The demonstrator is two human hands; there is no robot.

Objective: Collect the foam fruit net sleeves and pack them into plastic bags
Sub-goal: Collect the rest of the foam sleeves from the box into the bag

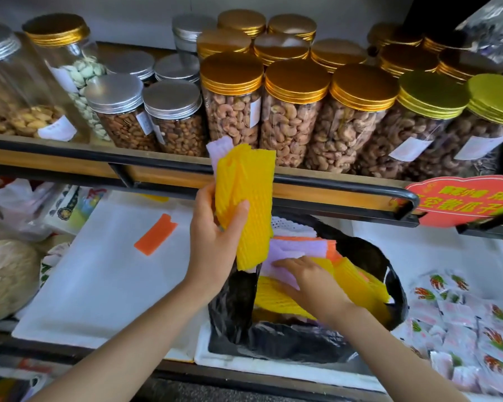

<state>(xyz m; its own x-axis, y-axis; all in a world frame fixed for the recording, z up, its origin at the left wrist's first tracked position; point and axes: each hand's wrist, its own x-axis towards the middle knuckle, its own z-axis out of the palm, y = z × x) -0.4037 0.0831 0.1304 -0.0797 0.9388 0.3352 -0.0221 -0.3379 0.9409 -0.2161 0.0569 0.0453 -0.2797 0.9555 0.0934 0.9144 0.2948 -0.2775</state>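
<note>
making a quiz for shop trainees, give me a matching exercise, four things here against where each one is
1 raised yellow sleeve stack
2 lone orange sleeve
3 cashew jars
4 right hand

a on the shelf
b reaching into the black bag
c gripped by the left hand
d flat on the white foam lid

Pairs: 1-c, 2-d, 3-a, 4-b

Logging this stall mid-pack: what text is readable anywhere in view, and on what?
"空散瓜子": lower line of the red sign, as best it reads; its start is unclear and the upper line is blurred.
White jar labels: too blurred to read.
Snack packets: print too small to read.
</note>
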